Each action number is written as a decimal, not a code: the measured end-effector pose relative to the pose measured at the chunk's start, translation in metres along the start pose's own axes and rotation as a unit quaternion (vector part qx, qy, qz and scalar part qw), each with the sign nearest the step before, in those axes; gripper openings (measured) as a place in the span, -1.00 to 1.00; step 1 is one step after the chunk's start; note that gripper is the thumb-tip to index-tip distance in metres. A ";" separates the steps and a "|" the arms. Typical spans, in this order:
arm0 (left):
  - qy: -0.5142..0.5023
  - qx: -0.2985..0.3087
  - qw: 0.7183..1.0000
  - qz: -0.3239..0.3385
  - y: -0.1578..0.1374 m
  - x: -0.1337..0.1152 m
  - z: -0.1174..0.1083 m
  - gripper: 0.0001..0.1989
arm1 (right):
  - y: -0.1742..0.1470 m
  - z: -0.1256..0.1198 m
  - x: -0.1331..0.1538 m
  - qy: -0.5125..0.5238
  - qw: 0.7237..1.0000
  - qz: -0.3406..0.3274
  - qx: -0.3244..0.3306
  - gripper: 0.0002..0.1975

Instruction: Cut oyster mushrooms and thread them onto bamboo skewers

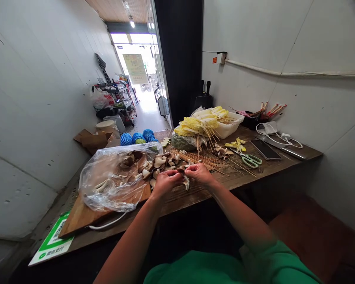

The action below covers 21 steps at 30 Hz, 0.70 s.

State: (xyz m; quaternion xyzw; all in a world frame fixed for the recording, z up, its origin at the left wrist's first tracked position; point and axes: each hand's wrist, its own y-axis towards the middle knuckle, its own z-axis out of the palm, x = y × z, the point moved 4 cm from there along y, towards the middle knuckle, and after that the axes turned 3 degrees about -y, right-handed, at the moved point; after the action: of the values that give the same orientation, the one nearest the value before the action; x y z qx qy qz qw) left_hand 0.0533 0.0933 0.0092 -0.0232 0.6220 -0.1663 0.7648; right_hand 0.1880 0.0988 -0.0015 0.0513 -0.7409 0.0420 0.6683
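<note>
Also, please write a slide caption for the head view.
Left hand and right hand hold a mushroom over the table, near loose mushrooms, sticks and green scissors.

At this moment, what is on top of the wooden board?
A clear plastic bag lies on the wooden board, with mushroom pieces showing through. What the bag's folds cover cannot be seen clearly.

Note brown-capped, white-stemmed mushroom piece partly covered by bare left hand and bare right hand. Note green fabric shirt cut off by bottom edge. Cannot read print on pale-yellow rectangular poster.
</note>
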 end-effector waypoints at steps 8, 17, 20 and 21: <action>0.017 -0.002 1.000 -0.009 0.004 0.003 -0.003 -0.72 | -0.004 -0.002 0.002 -0.042 0.999 -0.025 -0.011 -0.86; 0.018 -0.006 1.000 -0.006 0.000 0.002 0.000 -0.75 | -0.005 -0.001 0.001 -0.044 0.996 -0.045 -0.067 -0.92; -0.023 0.015 0.999 -0.036 0.002 0.005 -0.003 -0.73 | -0.005 0.001 -0.003 -0.008 0.999 -0.013 -0.049 -0.88; -0.035 0.023 0.998 -0.046 0.002 0.006 -0.003 -0.73 | -0.005 0.002 -0.005 0.004 0.999 0.001 -0.041 -0.87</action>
State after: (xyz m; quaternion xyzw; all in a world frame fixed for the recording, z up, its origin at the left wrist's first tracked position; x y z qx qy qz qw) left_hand 0.0516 0.0941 0.0027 -0.0400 0.5892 -0.2149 0.7779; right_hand 0.1870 0.0938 -0.0065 0.0225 -0.7397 0.0127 0.6725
